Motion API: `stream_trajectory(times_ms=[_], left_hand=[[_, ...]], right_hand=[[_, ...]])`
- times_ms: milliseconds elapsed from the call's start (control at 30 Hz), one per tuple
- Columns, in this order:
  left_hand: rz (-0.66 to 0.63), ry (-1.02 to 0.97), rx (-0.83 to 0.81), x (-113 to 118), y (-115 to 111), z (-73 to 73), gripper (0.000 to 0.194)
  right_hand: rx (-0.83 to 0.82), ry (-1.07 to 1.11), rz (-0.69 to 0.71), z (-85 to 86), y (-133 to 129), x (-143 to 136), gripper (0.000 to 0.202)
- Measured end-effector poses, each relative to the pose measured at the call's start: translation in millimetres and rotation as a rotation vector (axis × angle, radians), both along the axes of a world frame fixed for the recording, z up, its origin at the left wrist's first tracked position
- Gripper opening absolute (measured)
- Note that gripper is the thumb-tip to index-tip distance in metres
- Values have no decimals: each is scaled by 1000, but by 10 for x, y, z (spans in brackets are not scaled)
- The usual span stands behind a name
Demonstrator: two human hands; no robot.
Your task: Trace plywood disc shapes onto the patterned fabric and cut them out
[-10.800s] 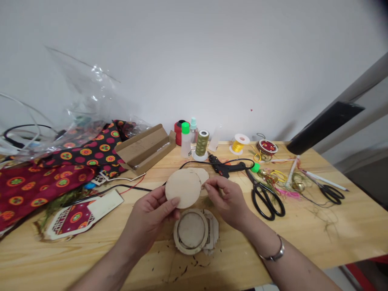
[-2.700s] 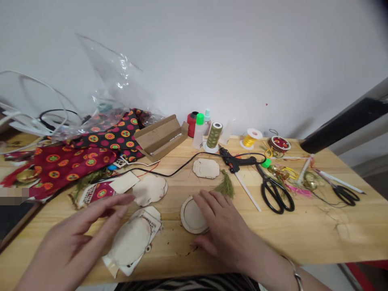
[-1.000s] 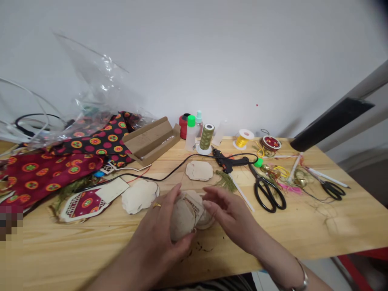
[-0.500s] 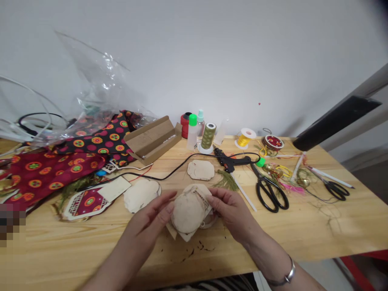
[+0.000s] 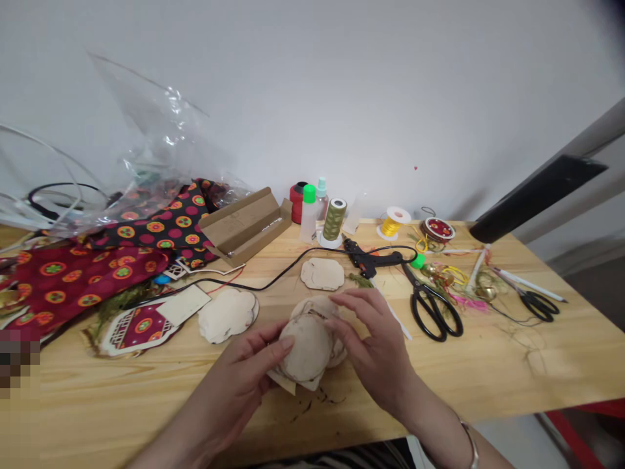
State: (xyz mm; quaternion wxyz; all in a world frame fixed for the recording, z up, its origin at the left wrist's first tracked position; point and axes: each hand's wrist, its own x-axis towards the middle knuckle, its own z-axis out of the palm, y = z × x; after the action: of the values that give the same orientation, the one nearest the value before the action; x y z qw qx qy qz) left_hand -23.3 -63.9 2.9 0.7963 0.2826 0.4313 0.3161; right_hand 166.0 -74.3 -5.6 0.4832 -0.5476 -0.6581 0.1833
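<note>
A small pile of thin, pale wooden cutouts (image 5: 307,352) lies in front of me, a round one on top and angular ones jutting out below. My left hand (image 5: 256,361) grips the pile's left side, its thumb resting on the round piece. At the upper right edge, my right hand (image 5: 375,342) has thumb and fingers curled against the pieces behind the round one; its fingertips partly cover them. Just beyond lies an oblong wooden plaque (image 5: 322,273). Left of my hands sits a scalloped wooden cutout (image 5: 227,314).
Behind the plaque are a black glue gun (image 5: 375,257) with its cable, a green thread spool (image 5: 334,220) and a bottle (image 5: 308,215). Black scissors (image 5: 434,309) lie right. Patterned fabric (image 5: 92,270), an open cardboard box (image 5: 251,228) and a fabric-backed ornament (image 5: 141,329) occupy the left.
My right hand has shifted its fingers over the pile's upper right edge, now covering part of the green tassel. My left thumb has moved further onto the round piece. The pile has turned slightly.
</note>
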Motion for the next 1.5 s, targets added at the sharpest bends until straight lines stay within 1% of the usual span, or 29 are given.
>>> stream_trajectory(times_ms=[100,233,300,400,500,567,600,667,700,733,767,800,833,867,900,967,1033,1100,1233,1333,1433,1500], left_hand=[[-25,-17,1,15,-22,15,30],[-19,-1,-18,63,-40,52,30],[-9,12,-19,94,-37,69,30],[1,24,-9,122,-21,77,30],[44,30,-17,108,9,57,28],[93,23,-23,84,35,37,25],[124,18,-27,71,48,27,24],[187,12,-39,53,73,15,23],[215,8,-43,50,83,13,23],[237,3,-47,50,91,15,24],[250,-2,-53,55,96,21,26],[260,-10,-58,62,99,28,27],[270,-19,-62,71,100,35,29],[279,-27,-67,80,99,43,30],[286,-36,-69,90,97,49,30],[294,-50,-68,106,93,56,29],[313,-58,-64,115,89,56,27],[344,-63,-69,119,86,47,25],[375,-79,-83,122,76,17,19],[322,-110,-58,132,58,5,18],[230,-136,-29,141,35,10,23],[200,-136,-12,142,26,18,24]], right_hand=[[83,-96,57,57,-12,-56,14],[65,-110,95,83,5,-102,18],[39,-64,107,83,14,-107,18],[21,83,116,115,-7,-80,16],[-14,255,136,244,-117,26,14],[-84,304,230,382,-239,142,16],[-129,295,311,454,-303,204,19],[-252,210,521,571,-411,313,29],[-321,152,604,603,-444,349,32],[-381,86,646,609,-459,368,31],[-421,29,638,589,-455,369,25],[-435,-18,586,542,-434,353,16],[-421,-42,491,475,-401,322,11],[-387,-36,382,393,-358,279,16],[-362,-9,282,305,-313,228,18],[-343,96,104,142,-226,117,12],[-346,197,14,29,-163,16,15],[-365,283,-14,-26,-124,-56,22],[-380,423,-17,-25,-62,-96,23],[-402,498,-10,15,7,-65,24],[-449,549,16,56,73,-36,19],[-461,558,7,74,98,-31,16]])
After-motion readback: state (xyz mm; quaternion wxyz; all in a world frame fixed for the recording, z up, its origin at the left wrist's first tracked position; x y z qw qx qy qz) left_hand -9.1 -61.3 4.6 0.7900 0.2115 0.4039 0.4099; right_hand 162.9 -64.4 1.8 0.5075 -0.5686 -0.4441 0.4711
